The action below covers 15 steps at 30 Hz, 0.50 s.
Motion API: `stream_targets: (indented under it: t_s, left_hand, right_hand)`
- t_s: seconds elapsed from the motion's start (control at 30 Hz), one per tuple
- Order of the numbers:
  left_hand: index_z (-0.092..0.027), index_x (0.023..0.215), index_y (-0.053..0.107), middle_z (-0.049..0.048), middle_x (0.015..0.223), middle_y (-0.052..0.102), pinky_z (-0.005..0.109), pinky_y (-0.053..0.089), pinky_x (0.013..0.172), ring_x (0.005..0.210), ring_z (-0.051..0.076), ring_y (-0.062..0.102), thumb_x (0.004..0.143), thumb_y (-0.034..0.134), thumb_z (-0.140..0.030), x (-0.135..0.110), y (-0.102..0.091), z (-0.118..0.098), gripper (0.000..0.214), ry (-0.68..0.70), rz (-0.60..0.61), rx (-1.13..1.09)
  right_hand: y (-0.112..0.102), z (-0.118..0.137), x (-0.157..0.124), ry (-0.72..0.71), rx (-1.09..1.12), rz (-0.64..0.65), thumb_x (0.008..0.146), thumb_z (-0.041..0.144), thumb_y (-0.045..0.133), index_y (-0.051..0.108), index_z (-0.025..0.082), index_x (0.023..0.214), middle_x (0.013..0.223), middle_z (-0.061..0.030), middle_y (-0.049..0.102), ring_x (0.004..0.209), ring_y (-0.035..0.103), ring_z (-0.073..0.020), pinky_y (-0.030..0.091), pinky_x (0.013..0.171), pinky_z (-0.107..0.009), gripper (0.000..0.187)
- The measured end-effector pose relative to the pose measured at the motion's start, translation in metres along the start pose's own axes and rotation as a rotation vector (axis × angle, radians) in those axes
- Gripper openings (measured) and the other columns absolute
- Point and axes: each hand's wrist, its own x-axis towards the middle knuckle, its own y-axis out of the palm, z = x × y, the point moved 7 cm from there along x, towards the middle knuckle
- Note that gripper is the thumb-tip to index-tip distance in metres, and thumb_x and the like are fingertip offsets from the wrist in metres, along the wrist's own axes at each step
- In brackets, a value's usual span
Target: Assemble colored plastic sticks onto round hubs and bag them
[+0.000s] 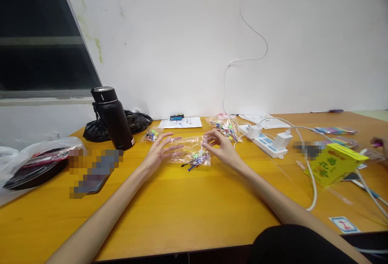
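A clear plastic bag (184, 151) with small colourful pieces in it is held just over the middle of the wooden table. My right hand (221, 148) pinches its upper right corner between thumb and fingers. At the bag's left side is my left hand (160, 151), its fingers spread apart and partly behind the clear plastic. Some blue and dark pieces (194, 167) show at the bag's lower edge; I cannot tell whether they are inside or under it. Behind my right hand lies another clear bag of colourful pieces (226, 128), and a smaller one (150, 135) lies behind my left.
A black bottle (113, 120) stands at left, near a blurred phone (100, 179) and a black plastic bag (138, 120). On the right are a white power strip (269, 144) with cables and a yellow box (335, 165). Another person's hand (383, 144) shows at the right edge.
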Motion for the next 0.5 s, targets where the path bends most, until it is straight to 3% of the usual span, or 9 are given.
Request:
stream_targets:
  t_s: [0.13,0.37,0.5]
  left_hand:
    - [-0.018,0.095,0.056,0.0134,0.122,0.073,0.045,0.053,0.103,0.112,0.031,0.071,0.085,0.076,-0.035,0.005,-0.007,0.008,0.028,-0.025,-0.058,0.019]
    - [-0.016,0.092,0.057,0.0144,0.122,0.073,0.046,0.047,0.112,0.117,0.029,0.069,0.085,0.076,-0.034,0.008,-0.011,0.015,0.027,-0.025,-0.024,0.004]
    - [-0.017,0.089,0.057,0.0124,0.123,0.072,0.046,0.048,0.11,0.115,0.028,0.07,0.082,0.079,-0.034,0.008,-0.014,0.017,0.028,-0.044,-0.037,0.021]
  right_hand:
    - [-0.001,0.003,0.0,-0.008,-0.022,-0.005,0.09,0.029,0.066,0.061,0.024,0.106,0.095,-0.0034,0.068,0.087,0.066,-0.018,0.054,0.08,-0.034,0.017]
    - [-0.003,0.005,0.0,-0.004,-0.029,-0.035,0.091,0.031,0.065,0.062,0.023,0.101,0.097,-0.0043,0.069,0.091,0.067,-0.0186,0.054,0.08,-0.034,0.014]
    - [-0.003,0.009,0.0,-0.023,0.01,-0.043,0.089,0.028,0.067,0.058,0.025,0.115,0.102,-0.0046,0.07,0.096,0.067,-0.0191,0.055,0.081,-0.033,0.027]
